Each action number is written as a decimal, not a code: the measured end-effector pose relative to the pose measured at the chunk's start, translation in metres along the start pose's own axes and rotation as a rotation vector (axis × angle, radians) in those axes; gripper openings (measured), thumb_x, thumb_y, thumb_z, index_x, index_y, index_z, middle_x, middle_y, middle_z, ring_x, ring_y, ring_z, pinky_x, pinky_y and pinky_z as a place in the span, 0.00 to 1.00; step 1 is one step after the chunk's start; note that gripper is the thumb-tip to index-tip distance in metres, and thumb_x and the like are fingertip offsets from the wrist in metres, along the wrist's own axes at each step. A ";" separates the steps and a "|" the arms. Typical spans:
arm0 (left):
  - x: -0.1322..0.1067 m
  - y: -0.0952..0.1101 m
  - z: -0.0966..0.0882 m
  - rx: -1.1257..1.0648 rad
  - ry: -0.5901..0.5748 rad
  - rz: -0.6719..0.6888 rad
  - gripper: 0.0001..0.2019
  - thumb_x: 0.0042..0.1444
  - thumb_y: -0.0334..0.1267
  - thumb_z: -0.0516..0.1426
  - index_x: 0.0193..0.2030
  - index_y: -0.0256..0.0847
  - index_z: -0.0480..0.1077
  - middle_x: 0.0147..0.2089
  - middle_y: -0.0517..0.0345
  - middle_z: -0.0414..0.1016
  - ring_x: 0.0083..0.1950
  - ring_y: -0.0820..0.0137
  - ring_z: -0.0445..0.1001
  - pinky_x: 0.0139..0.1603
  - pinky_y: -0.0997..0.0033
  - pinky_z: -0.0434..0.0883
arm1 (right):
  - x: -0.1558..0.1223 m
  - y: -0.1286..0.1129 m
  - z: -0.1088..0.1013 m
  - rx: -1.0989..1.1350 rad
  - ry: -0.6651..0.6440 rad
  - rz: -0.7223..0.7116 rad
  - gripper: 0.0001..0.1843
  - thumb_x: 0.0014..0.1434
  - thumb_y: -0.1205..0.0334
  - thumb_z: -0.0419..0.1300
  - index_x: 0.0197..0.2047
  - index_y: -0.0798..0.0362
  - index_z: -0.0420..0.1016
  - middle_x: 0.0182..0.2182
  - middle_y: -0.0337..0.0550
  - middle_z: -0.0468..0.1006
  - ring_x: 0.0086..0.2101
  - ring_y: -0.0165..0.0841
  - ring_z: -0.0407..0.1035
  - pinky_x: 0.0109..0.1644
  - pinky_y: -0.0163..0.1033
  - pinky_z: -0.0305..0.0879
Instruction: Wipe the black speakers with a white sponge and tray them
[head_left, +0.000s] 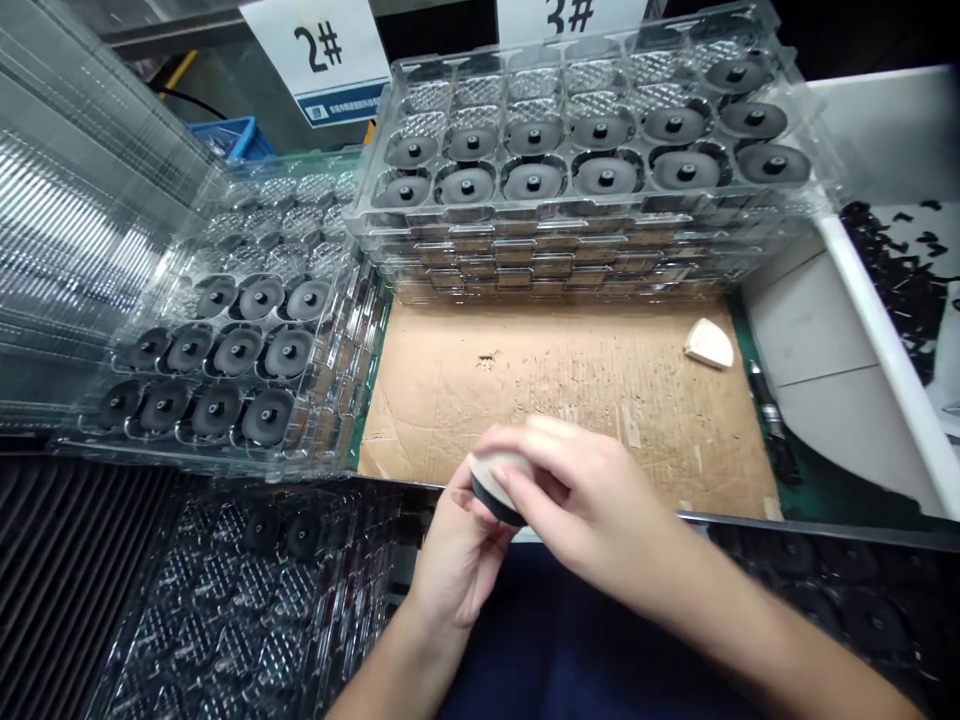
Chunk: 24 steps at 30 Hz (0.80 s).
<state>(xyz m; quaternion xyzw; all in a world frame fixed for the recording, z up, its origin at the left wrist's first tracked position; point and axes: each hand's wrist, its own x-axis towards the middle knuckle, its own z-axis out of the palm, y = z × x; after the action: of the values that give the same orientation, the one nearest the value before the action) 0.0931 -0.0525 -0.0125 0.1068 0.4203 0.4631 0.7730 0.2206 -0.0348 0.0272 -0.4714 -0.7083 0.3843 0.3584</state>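
My left hand (454, 550) and my right hand (577, 495) meet at the near edge of a brown cardboard sheet (570, 390). Both close on one round black disc part (491, 490) with a pale top; the right hand's fingers lie over it and hide most of it. A clear plastic tray (225, 330) to the left holds rows of the same black discs. A stack of clear trays (585, 150) at the back holds more discs in its front rows.
A white wedge-shaped piece (709, 343) lies on the cardboard's right side. A dark pen-like tool (769, 415) lies on the green mat beside it. Trays with discs (285, 530) sit below the table edge at left and right. Signs "2#" (319, 45) and "3#" stand behind.
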 end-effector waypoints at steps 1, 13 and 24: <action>0.000 0.001 0.001 0.000 -0.016 -0.010 0.13 0.42 0.37 0.68 0.37 0.42 0.77 0.33 0.62 0.78 0.34 0.78 0.76 0.37 0.85 0.72 | -0.001 0.000 0.002 -0.012 0.108 -0.036 0.13 0.62 0.71 0.51 0.46 0.59 0.74 0.35 0.45 0.76 0.34 0.29 0.70 0.40 0.34 0.67; 0.000 0.004 0.003 0.041 -0.039 -0.033 0.23 0.34 0.34 0.71 0.42 0.46 0.77 0.40 0.60 0.80 0.42 0.70 0.77 0.45 0.76 0.72 | -0.003 -0.003 -0.003 0.034 0.151 -0.092 0.13 0.63 0.71 0.50 0.48 0.59 0.72 0.36 0.46 0.75 0.35 0.29 0.70 0.40 0.33 0.68; -0.001 0.001 0.012 -0.082 -0.015 -0.124 0.19 0.39 0.33 0.69 0.42 0.44 0.77 0.38 0.61 0.79 0.42 0.70 0.77 0.44 0.76 0.73 | -0.003 0.006 -0.032 -0.282 0.086 -0.337 0.14 0.63 0.70 0.50 0.42 0.51 0.76 0.28 0.39 0.75 0.28 0.30 0.63 0.35 0.38 0.59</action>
<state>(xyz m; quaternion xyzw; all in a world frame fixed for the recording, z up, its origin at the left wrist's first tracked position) 0.1014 -0.0501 -0.0035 0.0520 0.4010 0.4303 0.8071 0.2517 -0.0298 0.0355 -0.4080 -0.8078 0.1955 0.3779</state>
